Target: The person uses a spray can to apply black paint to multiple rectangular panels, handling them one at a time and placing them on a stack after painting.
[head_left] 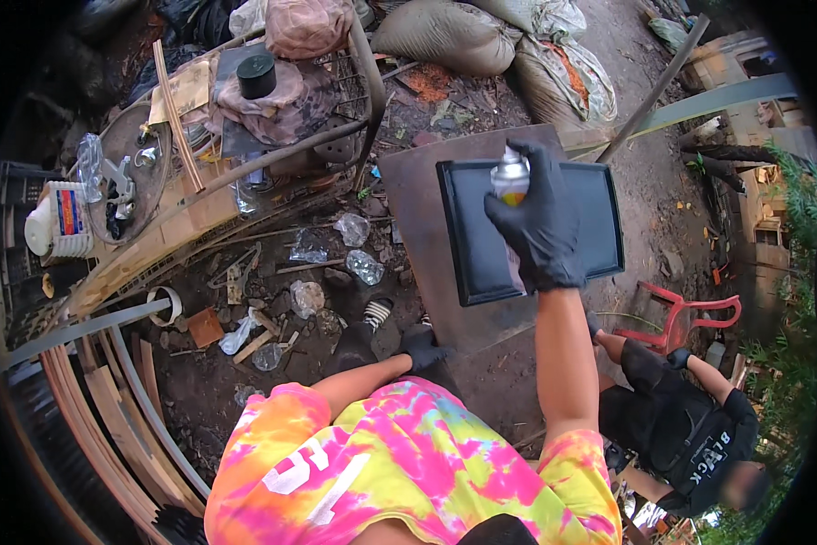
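My right hand (545, 222), in a black glove, is closed around a spray can (510, 173) with a silver top and a bit of yellow on its body. One finger reaches over the can's top. Beneath it lies a black rectangular panel (595, 218) with a raised rim, glossy on its face. The panel rests on a flat brown board (413, 195). My left hand (422, 348), also black-gloved, is low beside the board's near left edge, close to my leg. Its fingers are too small and dark to make out.
A metal-framed rack (372, 82) at the far left holds cloth, a black cup (256, 76) and wooden strips. Full sacks (445, 36) lie at the back. Another person (681, 409) sits at the right near a red plastic chair (677, 313). Plastic bags (365, 266) litter the ground.
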`<state>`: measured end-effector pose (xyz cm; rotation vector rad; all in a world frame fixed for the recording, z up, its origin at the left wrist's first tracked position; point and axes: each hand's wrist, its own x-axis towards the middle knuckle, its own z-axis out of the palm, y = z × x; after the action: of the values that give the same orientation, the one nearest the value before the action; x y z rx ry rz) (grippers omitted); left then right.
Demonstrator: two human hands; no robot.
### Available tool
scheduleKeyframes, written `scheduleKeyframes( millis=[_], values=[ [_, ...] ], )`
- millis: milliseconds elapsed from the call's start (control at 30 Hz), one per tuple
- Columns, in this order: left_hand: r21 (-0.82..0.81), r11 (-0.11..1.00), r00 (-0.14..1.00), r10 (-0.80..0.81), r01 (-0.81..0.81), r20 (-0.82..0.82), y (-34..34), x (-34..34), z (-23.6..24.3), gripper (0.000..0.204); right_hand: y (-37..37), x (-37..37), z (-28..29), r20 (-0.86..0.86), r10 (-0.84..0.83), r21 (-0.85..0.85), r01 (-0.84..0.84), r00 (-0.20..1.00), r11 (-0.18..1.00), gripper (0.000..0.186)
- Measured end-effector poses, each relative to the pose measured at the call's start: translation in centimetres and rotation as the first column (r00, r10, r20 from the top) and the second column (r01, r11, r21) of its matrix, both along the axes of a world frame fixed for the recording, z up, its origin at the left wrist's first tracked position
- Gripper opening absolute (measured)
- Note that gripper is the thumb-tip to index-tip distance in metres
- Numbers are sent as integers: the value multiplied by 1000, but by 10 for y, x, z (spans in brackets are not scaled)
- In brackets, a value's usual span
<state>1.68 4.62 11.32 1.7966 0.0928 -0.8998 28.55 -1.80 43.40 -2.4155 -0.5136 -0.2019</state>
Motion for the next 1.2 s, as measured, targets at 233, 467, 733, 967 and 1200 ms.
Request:
scheduleKeyframes(
  millis=[233,467,733,967,1200],
  values=[
    [-12,979,972,-202,205,122,-11,-4,-35,62,-48,-95,11,-199,29,-3,-30,980,1000,62],
    [-365,415,514,825,-834,-237,87,29,-62,43,-75,-176,8,-303,-55,-50,41,952,998,62],
    [-271,767,791,611,-581,34,130,41,-57,50,-88,-235,9,-382,-213,-140,172,899,975,59],
    [-279,803,841,540,-527,-35,93,11,-63,42,-103,-249,2,-298,-225,-190,173,928,966,66],
    [-299,761,816,554,-576,-164,85,5,-52,42,-104,-235,-1,-268,-237,-183,192,934,964,61]
  ],
)
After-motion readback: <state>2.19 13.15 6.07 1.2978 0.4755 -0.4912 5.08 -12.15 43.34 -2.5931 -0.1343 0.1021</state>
